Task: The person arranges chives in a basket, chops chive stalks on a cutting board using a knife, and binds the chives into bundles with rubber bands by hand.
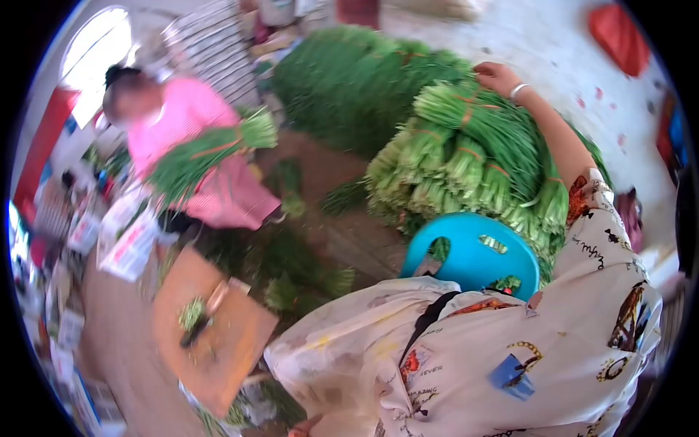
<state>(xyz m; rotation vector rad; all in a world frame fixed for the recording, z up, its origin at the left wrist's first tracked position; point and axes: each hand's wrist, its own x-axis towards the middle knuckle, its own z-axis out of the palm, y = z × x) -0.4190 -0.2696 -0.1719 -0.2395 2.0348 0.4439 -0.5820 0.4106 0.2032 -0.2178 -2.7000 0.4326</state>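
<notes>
My right hand (499, 76), a bracelet at its wrist, reaches out to the far side of a tall stack. Its bent fingers grip the top bundle of garlic chives (484, 113), long green leaves with pale cut ends, tied with an orange band. Beneath it lie several more tied bundles (466, 164), cut ends facing me. Only a bit of my left hand (306, 424) shows at the bottom edge, low beside my clothing; what its fingers do is hidden. A turquoise plastic stool or chair back (473, 244) stands between me and the stack.
A person in pink (193, 116) stands at the left holding another tied bundle (211, 149). A wooden board (211, 335) bears a dark-handled tool (193, 333) and cut trimmings. A long heap of greens (364, 80) lies behind; loose bunches (291, 277) cover the floor. Cartons (131, 240) stand left.
</notes>
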